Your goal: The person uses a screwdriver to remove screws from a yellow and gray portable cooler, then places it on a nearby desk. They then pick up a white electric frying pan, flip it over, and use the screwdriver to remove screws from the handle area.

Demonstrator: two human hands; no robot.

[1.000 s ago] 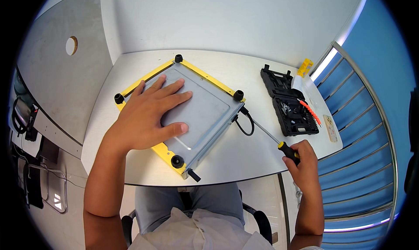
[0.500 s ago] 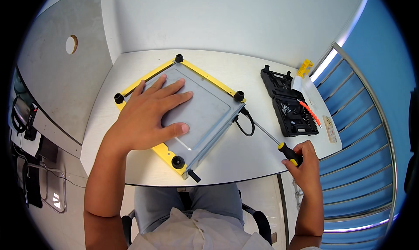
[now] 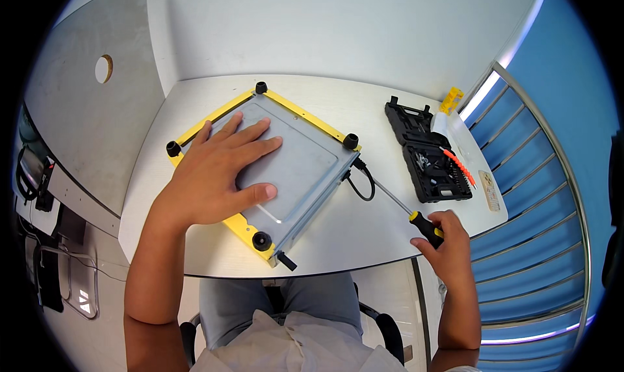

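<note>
A flat grey metal box (image 3: 305, 161) with yellow edging and black rubber feet lies at an angle on the table, its feet pointing up. My left hand (image 3: 224, 167) rests spread on its grey panel, fingers apart. In my right hand (image 3: 450, 248) is a screwdriver (image 3: 426, 229) with a black and yellow handle, gripped between thumb and fingers. Its long shaft slants up and left to the box's right side, by the black cable (image 3: 372, 187). The tip is hidden behind the cable and the box edge. A black peg-like part (image 3: 286, 261) sticks out from the near corner.
On the right side of the white table (image 3: 344, 242) lies an open black tool case (image 3: 432, 170) with bits inside and an orange flexible shaft (image 3: 460, 167) across it. Behind it is a yellow plastic piece (image 3: 451, 101). A metal railing (image 3: 552, 138) runs along the right.
The whole view has shifted slightly, so everything sits a little further left. The screwdriver handle looks slightly turned in my right hand. My left hand stays flat on the box.
</note>
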